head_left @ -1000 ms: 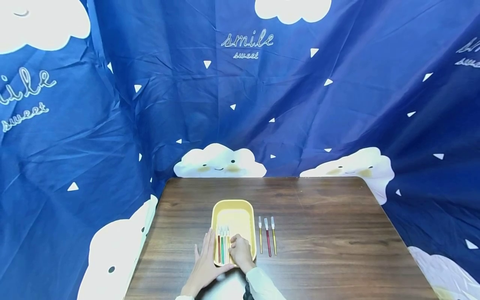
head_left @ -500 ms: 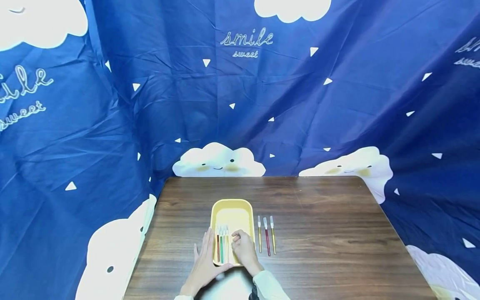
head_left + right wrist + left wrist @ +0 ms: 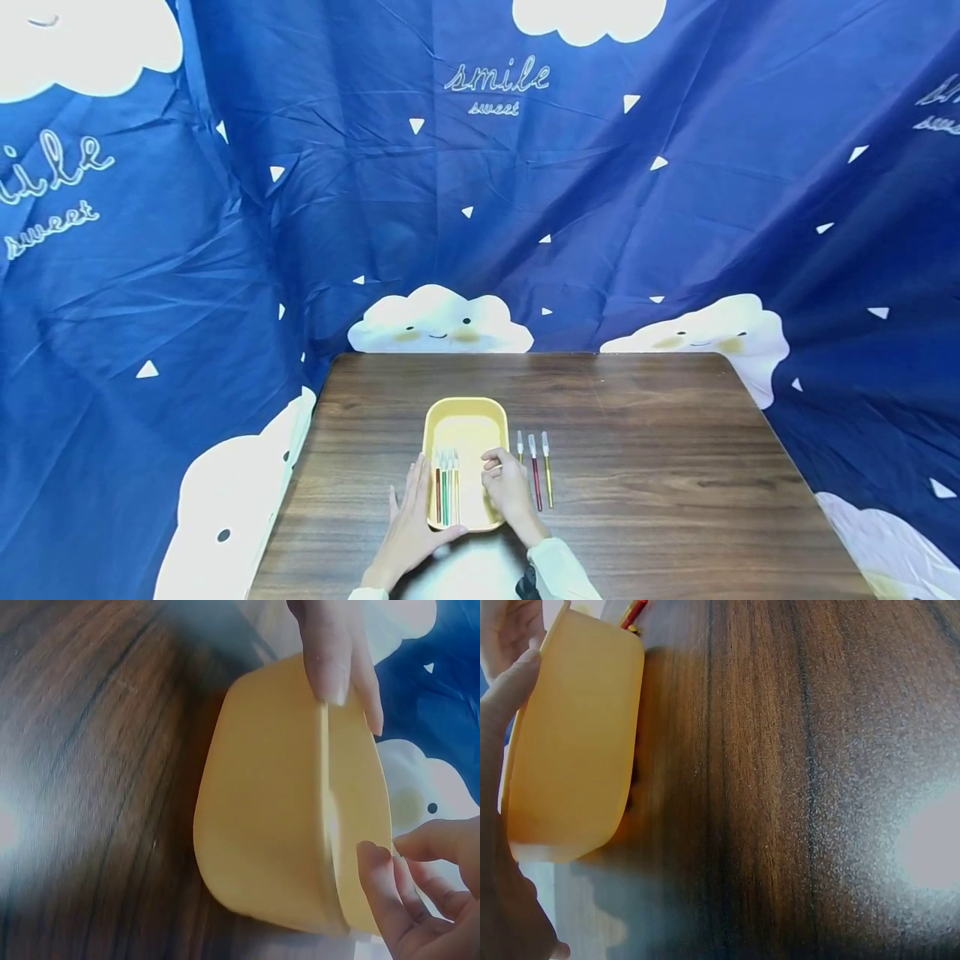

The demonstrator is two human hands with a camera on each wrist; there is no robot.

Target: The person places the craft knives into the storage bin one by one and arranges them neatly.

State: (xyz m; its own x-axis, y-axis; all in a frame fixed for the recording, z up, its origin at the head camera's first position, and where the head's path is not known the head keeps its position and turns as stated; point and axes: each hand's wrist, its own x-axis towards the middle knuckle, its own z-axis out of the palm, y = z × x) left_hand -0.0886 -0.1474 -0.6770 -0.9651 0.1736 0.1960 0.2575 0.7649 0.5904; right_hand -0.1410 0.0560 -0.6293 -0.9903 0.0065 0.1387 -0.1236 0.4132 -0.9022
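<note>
In the head view a yellow plastic tray [image 3: 470,429] stands on the table. Several slim craft knives [image 3: 446,497] with clear caps lie side by side along its left wall; red, green and gold handles show. My left hand [image 3: 408,533] rests against the tray's near left corner, fingers straight along the left side, thumb on the front rim. Over the right rim hovers my right hand [image 3: 512,493], its fingers loosely bent. In the right wrist view these fingers [image 3: 379,881] hold nothing visible. Right of the tray lie a red craft knife [image 3: 536,483] and two gold ones, one partly hidden by that hand.
The brown wooden table [image 3: 660,467] extends to the right and behind the tray. A blue curtain [image 3: 480,192] printed with white clouds surrounds its back and sides. A bright light reflection falls on the table in the left wrist view.
My right hand has moved right, from beside the craft knives in the tray to the right rim. The left hand keeps its place, and the knives lie as before.
</note>
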